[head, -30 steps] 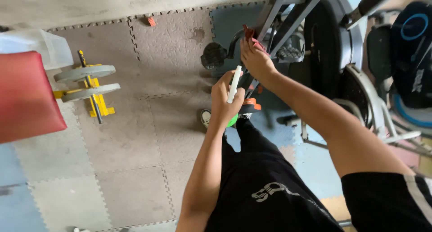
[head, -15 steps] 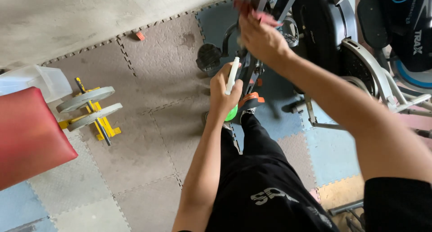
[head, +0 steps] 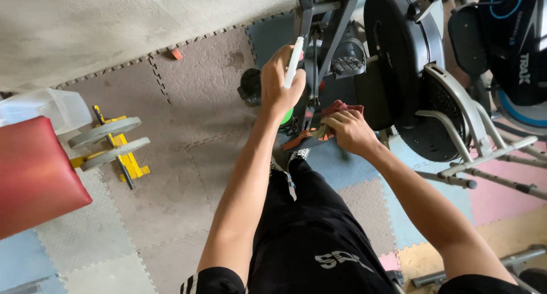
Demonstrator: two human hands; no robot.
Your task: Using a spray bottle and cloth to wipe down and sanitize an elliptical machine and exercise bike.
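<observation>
The right hand (head: 348, 131), gripping the red cloth (head: 341, 107), has dropped toward 5 o'clock of the left hand (head: 280, 83), which stays closed around the white bottle (head: 294, 62).

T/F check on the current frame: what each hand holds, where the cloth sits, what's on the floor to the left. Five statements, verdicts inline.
1. The left hand grips a white spray bottle with a green base. True.
2. The right hand is empty. False: it presses a red cloth low against the exercise bike frame.
3. A dumbbell with grey plates lies on a yellow stand on the foam floor mats, left of the arms. True.
4. The red cloth is draped over the red padded bench. False: it is at the bike, under the right hand.
5. The person wears white trousers. False: the trousers are black.
</observation>
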